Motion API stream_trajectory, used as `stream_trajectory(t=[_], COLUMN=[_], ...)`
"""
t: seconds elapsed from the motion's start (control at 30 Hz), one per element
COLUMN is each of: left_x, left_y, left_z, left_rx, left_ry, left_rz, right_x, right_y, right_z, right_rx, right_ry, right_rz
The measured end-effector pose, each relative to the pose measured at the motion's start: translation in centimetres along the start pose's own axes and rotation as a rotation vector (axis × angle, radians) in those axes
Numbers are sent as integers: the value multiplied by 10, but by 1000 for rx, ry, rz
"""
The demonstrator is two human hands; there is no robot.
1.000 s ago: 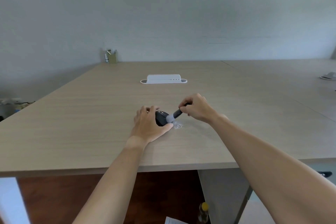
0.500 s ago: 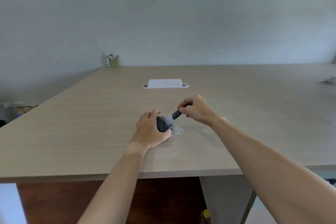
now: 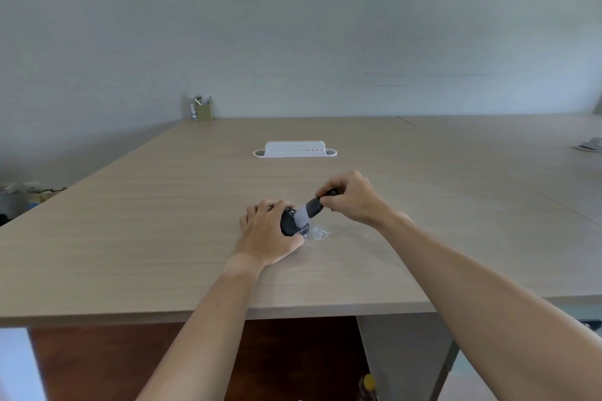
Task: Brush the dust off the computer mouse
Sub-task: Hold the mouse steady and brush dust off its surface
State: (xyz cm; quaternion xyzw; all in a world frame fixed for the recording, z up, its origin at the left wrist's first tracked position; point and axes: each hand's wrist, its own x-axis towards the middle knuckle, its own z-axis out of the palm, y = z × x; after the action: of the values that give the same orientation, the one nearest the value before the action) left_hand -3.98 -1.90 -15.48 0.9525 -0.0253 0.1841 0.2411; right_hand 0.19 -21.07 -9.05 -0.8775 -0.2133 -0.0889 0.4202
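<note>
Mouse (image 3: 289,224): dark, on tabletop (image 3: 163,238), clasped by left hand (image 3: 265,236), fingers wrapped over it. Brush (image 3: 311,208): handle pinched by right hand (image 3: 350,200), bristles on mouse. Dust (image 3: 321,233): pale pile just beside mouse. Risk: a hard stroke may scatter the pile or drag dust onto the mouse again.

Wood-grain surface (image 3: 163,238). White cable tray (image 3: 294,150) at centre, far side. Pen holder (image 3: 202,109) at far left corner against grey wall (image 3: 293,26). Pale object (image 3: 589,144) at right edge, unclear. Yellow-capped bottle (image 3: 368,386) below surface.
</note>
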Motion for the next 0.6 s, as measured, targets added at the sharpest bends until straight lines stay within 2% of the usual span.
stream_trajectory(t=[0.17, 0.33, 0.47, 0.6], left_x=[0, 1, 1, 1], left_y=[0, -1, -1, 0], left_z=[0, 1, 1, 0], left_rx=[0, 5, 3, -5], left_ry=[-7, -5, -10, -13], left_rz=[-5, -9, -8, -3], right_x=[1, 0, -1, 4], right_y=[1, -3, -1, -2], right_z=[-6, -1, 2, -3], right_rx=[-136, -4, -84, 47], right_ry=[-50, -19, -58, 29], right_rz=[8, 13, 7, 43])
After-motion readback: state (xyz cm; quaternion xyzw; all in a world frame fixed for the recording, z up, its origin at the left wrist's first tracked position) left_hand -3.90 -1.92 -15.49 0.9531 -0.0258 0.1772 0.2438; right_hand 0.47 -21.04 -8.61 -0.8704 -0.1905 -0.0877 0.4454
